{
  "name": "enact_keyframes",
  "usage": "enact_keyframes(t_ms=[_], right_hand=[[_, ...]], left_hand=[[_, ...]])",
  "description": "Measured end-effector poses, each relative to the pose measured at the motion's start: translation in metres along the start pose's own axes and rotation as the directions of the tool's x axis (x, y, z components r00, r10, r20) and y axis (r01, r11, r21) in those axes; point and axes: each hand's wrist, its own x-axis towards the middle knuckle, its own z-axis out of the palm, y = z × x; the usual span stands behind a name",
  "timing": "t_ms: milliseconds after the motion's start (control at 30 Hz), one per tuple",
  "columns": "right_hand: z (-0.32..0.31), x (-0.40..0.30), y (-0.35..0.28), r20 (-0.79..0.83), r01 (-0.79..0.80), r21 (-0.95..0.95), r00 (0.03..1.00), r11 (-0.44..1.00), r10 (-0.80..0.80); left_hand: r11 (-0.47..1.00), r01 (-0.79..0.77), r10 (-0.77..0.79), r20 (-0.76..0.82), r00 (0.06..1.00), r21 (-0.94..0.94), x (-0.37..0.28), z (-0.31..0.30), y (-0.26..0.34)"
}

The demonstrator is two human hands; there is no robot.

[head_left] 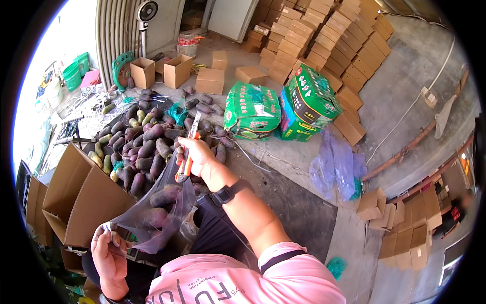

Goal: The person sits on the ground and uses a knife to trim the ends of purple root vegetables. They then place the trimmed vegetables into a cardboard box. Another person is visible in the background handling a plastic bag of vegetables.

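Note:
My right hand (195, 154) is closed on an orange utility knife (185, 166), its blade out and pointing away from me; its fingers also seem to hold one edge of a thin, clear plastic bag (163, 190). Lower left, my left hand (108, 247) pinches another edge of that bag, so the film is stretched between both hands. Through the film, several dark purple radishes show; whether they lie inside or behind it I cannot tell. Beyond my hands a large heap of purple and some greenish radishes (146, 152) lies on the floor.
An open cardboard box (85, 193) stands at the left. Green printed cartons (252, 112) are ahead, with purple plastic film (334, 167) to their right. Smaller boxes (210, 81), a stack of cartons (296, 38) and a standing fan (146, 11) are farther back. A person (453, 214) is at the far right.

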Motion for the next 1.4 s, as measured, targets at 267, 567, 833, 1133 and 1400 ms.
enact_keyframes(t_ms=[267, 567, 833, 1133, 1400], right_hand=[[0.01, 0.0, 0.014, 0.05, 0.016, 0.02, 0.999, 1.0, -0.017], [0.028, -0.007, 0.007, 0.081, -0.011, -0.027, 0.997, 1.0, 0.013], [0.064, -0.03, -0.041, 0.108, 0.09, -0.059, 0.991, 0.994, -0.084], [0.197, -0.051, -0.113, 0.419, 0.155, -0.216, 0.907, 0.964, -0.052], [0.361, -0.049, -0.201, 0.746, 0.438, -0.241, 0.654, 0.866, -0.123]], left_hand=[[1.0, -0.003, 0.003, 0.041, 0.999, -0.004, -0.009, -0.008, 0.003], [0.999, -0.037, 0.036, 0.042, 0.998, 0.017, -0.03, 0.005, 0.019], [0.997, -0.041, 0.049, 0.136, 0.99, -0.062, -0.052, 0.021, 0.067], [0.929, -0.367, 0.369, 0.137, 0.919, -0.04, -0.085, 0.038, 0.167], [0.385, -0.882, 0.673, 0.572, 0.469, 0.271, -0.067, 0.057, 0.339]])
